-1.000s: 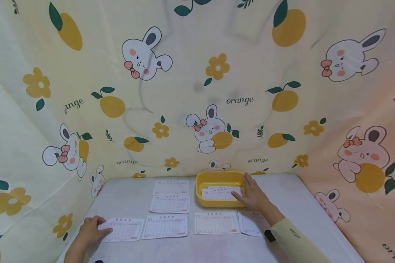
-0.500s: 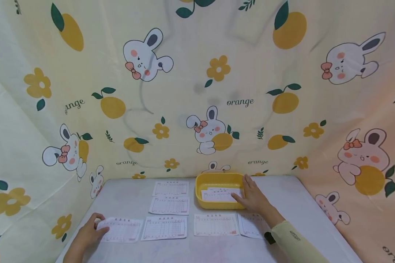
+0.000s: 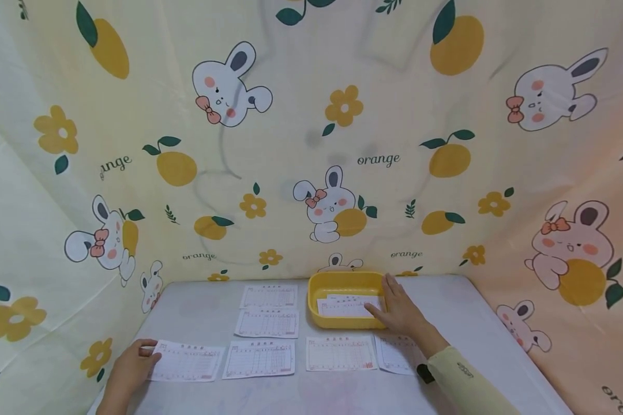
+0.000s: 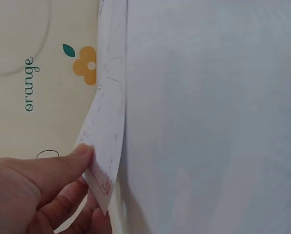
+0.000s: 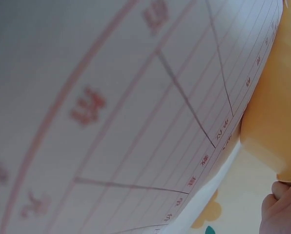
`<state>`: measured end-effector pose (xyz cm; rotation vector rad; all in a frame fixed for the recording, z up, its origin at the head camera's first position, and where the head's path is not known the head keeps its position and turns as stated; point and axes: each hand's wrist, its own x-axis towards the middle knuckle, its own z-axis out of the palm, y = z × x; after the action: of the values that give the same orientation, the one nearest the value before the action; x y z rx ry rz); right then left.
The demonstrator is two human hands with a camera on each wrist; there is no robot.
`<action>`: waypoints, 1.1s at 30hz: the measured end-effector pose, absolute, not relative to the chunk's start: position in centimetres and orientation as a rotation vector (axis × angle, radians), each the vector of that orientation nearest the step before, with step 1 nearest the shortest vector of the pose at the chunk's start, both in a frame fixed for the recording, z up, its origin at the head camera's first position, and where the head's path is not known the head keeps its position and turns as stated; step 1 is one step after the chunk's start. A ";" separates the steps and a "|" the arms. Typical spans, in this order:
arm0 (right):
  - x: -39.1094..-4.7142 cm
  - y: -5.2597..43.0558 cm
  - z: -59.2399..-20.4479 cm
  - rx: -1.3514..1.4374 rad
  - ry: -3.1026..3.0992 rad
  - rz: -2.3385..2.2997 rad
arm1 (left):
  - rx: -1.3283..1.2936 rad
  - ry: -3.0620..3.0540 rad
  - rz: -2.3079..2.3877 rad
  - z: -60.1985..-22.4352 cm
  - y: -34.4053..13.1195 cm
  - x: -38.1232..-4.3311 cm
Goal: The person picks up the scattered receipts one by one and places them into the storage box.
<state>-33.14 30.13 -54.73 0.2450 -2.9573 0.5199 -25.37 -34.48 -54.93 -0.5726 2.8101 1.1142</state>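
At eight o'clock on the table (image 3: 311, 397), taking twelve as the far edge, the left hand (image 3: 131, 365) pinches a slip (image 3: 189, 362) by its left end, thumb on the printed face and fingertips behind. The slip points to three o'clock from this hand and bends slightly in the left wrist view; whether its other end rests on the table, I cannot tell.

The right hand (image 3: 404, 312), toward two o'clock, lies against a yellow basket (image 3: 342, 323), its fingers straight and together along the right end, the thumb spread apart over the near right corner. Slips (image 3: 337, 307) lie inside the basket, partly overlapping.

Just beside the pinched slip, at three o'clock from it, is a second slip (image 3: 259, 359). From that one, a middle slip (image 3: 266, 323) and a far slip (image 3: 269, 297) run up toward twelve. At six o'clock from the basket lies a red-printed slip (image 3: 341, 353); at three o'clock from that, a partly hidden slip (image 3: 396, 353) reaches under the right forearm. A pale green sleeve (image 3: 467, 380) extends toward five o'clock. Beyond the table, at twelve, hangs a cloth (image 3: 291, 138) printed with rabbits, oranges and flowers.
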 end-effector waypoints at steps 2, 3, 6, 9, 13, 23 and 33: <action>-33.2 30.1 -54.7 0.242 -2.957 0.520 | -0.580 2.832 1.124 -54.6 -34.4 -25.2; -33.2 30.1 -54.7 0.242 -2.956 0.521 | -0.586 2.846 1.121 -54.4 -34.4 -25.2; -33.1 30.0 -54.6 0.243 -2.959 0.518 | -0.623 2.860 1.148 -53.8 -34.2 -25.1; -33.1 30.0 -54.6 0.246 -2.958 0.519 | -0.616 2.892 1.173 -53.2 -34.3 -24.9; -33.1 30.1 -54.6 0.251 -2.959 0.520 | -0.523 2.989 1.190 -52.7 -34.8 -24.8; -33.4 30.3 -54.9 0.246 -2.962 0.518 | -0.567 3.063 1.295 -51.0 -34.8 -24.7; -33.1 30.4 -54.7 0.287 -2.951 0.547 | -0.655 2.908 1.567 -50.2 -33.2 -25.0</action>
<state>-33.12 30.36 -54.66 0.2868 -2.9511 0.5474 -24.99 -33.23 -50.16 -0.6550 2.9082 1.5667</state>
